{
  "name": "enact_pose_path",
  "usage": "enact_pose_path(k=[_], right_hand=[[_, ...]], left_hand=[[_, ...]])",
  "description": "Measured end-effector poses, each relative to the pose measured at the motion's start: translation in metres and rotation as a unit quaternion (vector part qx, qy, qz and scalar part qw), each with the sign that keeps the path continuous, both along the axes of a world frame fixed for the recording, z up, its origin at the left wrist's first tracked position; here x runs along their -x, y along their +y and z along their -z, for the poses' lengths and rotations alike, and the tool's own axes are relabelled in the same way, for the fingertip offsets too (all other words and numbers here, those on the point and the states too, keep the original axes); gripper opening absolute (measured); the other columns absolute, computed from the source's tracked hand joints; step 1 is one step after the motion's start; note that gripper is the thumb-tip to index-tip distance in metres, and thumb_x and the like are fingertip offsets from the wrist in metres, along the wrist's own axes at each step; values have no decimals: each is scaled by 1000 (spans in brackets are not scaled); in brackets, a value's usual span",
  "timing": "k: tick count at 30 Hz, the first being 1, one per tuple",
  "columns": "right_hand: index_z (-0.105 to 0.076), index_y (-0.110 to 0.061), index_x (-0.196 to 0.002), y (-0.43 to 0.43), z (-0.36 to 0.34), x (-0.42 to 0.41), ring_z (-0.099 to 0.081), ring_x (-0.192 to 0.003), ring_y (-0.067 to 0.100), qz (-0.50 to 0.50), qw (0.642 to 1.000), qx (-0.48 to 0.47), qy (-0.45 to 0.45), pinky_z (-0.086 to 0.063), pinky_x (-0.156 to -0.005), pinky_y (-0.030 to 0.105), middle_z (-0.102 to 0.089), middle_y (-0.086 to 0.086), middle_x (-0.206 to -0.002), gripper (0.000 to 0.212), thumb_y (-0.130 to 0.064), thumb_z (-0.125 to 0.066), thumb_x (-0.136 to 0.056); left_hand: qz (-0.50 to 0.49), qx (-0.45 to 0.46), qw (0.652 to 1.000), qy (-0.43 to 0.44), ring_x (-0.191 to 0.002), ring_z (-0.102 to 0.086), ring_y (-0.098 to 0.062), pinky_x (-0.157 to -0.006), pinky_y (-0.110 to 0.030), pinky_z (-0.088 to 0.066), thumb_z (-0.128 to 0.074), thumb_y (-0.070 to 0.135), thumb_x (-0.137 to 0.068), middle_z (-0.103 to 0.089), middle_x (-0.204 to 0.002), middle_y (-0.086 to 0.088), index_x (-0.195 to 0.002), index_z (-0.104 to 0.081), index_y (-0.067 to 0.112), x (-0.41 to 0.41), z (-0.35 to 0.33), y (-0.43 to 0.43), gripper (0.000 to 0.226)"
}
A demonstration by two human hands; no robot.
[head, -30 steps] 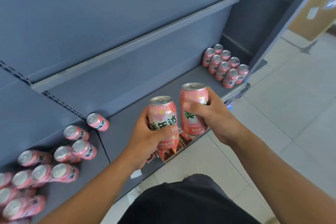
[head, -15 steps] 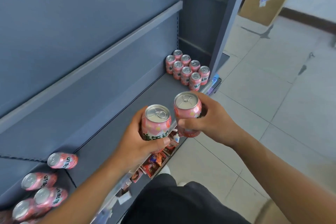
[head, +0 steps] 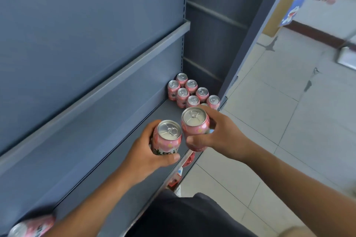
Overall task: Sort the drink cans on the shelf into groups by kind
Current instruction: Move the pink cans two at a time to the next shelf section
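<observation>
Left hand (head: 141, 155), right hand (head: 224, 136) around upright cans (head: 168, 141)

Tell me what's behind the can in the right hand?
Upright pink cans stand grouped at the shelf's far end. The right hand and its can cover most of the nearest one; only a sliver shows.

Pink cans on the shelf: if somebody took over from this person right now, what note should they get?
Left hand grips the left can. Right hand grips the right can. Both cans are upright over the shelf near its front edge.
Done: a block of upright pink cans stands at the far end, with seven tops clear and an eighth partly hidden.
Left: set these two with the block. At least one stray can sits at the near end, blurred.
</observation>
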State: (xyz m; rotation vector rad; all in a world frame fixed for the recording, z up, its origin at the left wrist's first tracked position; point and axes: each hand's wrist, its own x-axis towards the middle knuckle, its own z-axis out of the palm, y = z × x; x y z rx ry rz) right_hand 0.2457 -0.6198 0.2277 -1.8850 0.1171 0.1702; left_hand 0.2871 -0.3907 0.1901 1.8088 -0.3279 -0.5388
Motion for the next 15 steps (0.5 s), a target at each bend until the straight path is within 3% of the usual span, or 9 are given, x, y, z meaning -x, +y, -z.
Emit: enact_pose_path(k=[4, 7, 11, 15], right_hand=[[-57, -29, -129, -4, 5, -48, -66, -106, 4, 0, 1000, -6, 1, -51, -87, 15, -69, -15, -113, 66, -26, -89, -72], [-56, -31, -128, -6, 14, -79, -65, -107, 7, -5, 1000, 13, 10, -53, -90, 22, -68, -14, -114, 66, -31, -89, -71], [-54, -33, -126, -13, 23, -117, -63, -107, 3, -37, 998, 35, 36, -51, -88, 17, -66, -18, -111, 65, -30, -89, -72], [-56, -32, -123, -25, 38, -155, -64, -103, 2, -68, 995, 48, 60, -50, -85, 17, -67, -16, -108, 63, -28, -90, -70]], left_hand=[[6, -7, 1000, 4, -100, -65, -4, -81, -16, -51, -91, 5, -65, -64, -111, 22, -122, -47, 35, -42, 7, -5, 78], [-27, -2, 1000, 8, -100, -66, -8, -82, -19, -52, -91, 5, -65, -63, -111, 20, -121, -46, 37, -65, 16, -6, 79], [-54, -9, 998, 21, -101, -65, -8, -84, -21, -52, -89, 4, -68, -62, -110, 19, -125, -45, 33, -89, 31, -8, 77], [-94, -39, 995, -2, -111, -60, -9, -89, -22, -51, -91, 12, -66, -54, -125, 6, -125, -51, 34, -108, 46, -20, 75]])
